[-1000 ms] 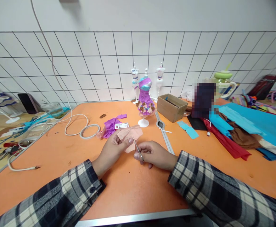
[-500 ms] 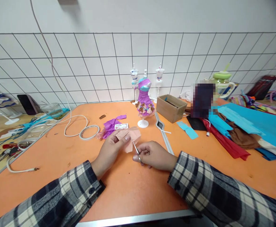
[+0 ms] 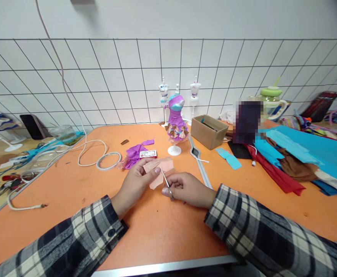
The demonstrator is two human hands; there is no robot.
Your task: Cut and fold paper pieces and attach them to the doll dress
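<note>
A piece of peach crepe paper [image 3: 166, 165] is pinched between the thumb and fingers of my left hand [image 3: 138, 179]. My right hand [image 3: 184, 186] is closed round a small pair of scissors [image 3: 167, 182], whose tips point up and left at the paper's middle. Whether both blades are closed I cannot tell. Just behind the paper lies a small printed box [image 3: 148, 154], beside crumpled purple crepe paper [image 3: 134, 156]. Farther back a mini dress form [image 3: 175, 115] wears a purple ruffled dress over blue, standing upright on a round white base.
Two white dress forms [image 3: 195, 92] stand by the tiled wall. An open cardboard box [image 3: 209, 132] is right of centre, near a grey strip [image 3: 199, 161] and blue paper scraps [image 3: 228, 158]. Coloured paper [image 3: 280, 181] covers the right side. A tape roll [image 3: 108, 161] and white cable [image 3: 92, 141] lie left.
The peach paper has shifted slightly and spread at its right and lower edges. Both hands stay almost in place, with the scissors still at the paper.
</note>
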